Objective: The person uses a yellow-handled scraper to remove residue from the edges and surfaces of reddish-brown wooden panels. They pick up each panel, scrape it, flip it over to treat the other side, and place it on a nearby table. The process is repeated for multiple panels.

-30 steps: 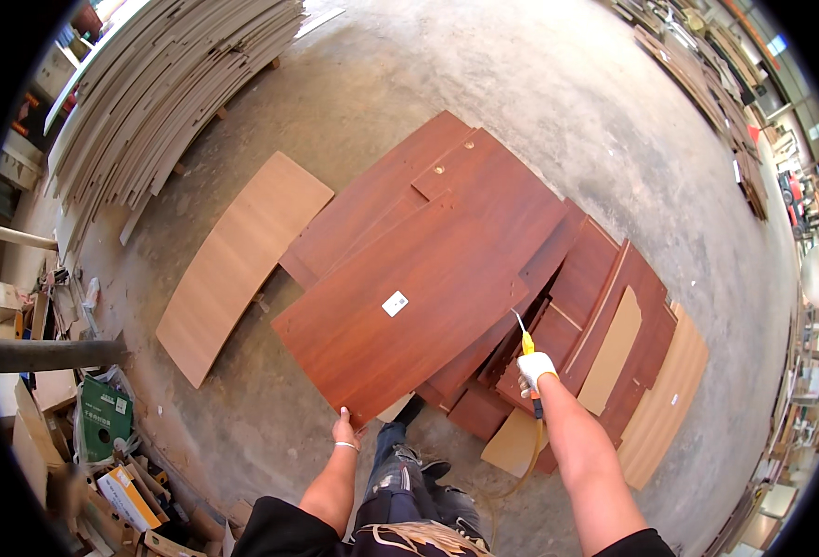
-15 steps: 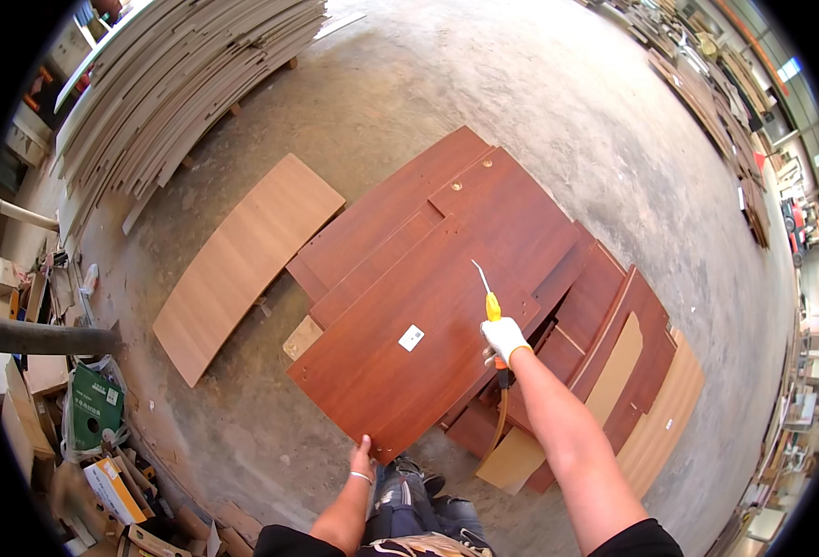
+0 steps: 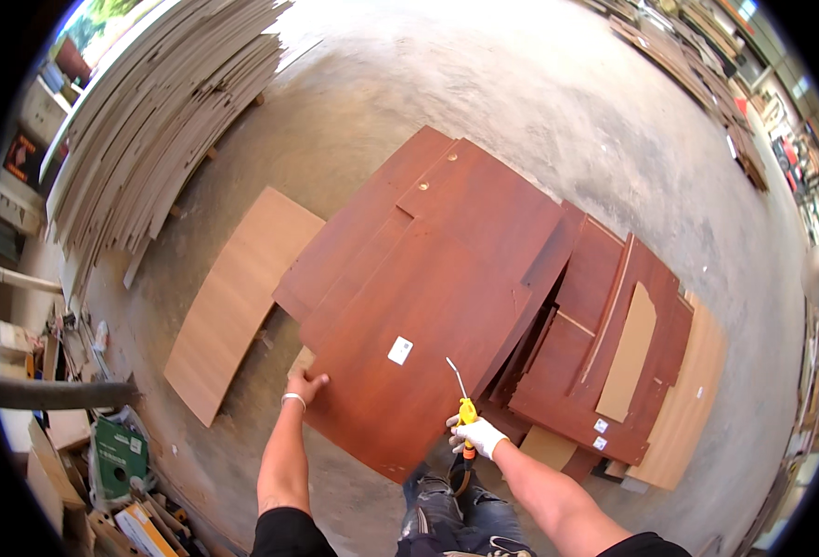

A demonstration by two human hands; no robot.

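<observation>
A white-gloved right hand, my right hand (image 3: 477, 435), grips a yellow air blow gun (image 3: 466, 411) with a long thin metal nozzle. Its nozzle points up and left over the lower part of a reddish-brown wooden panel (image 3: 447, 269). A hose runs down from the gun's orange fitting toward my legs. My bare left hand (image 3: 308, 384), with a white band at the wrist, holds the panel's left edge, thumb on top and the other fingers mostly hidden. The panel carries a white label (image 3: 400, 350) and lies tilted over other reddish-brown boards.
More reddish-brown panels (image 3: 604, 371) lie to the right, with a tan strip (image 3: 629, 357) on them. A light wood board (image 3: 242, 297) is on the floor at left. Behind it rises a tall stack of boards (image 3: 159, 139). Cardboard scraps and a green box (image 3: 119, 459) crowd the lower left.
My left hand has moved from the panel's near corner up along its left edge. My right hand has drawn the blow gun back toward me. The view has shifted somewhat.
</observation>
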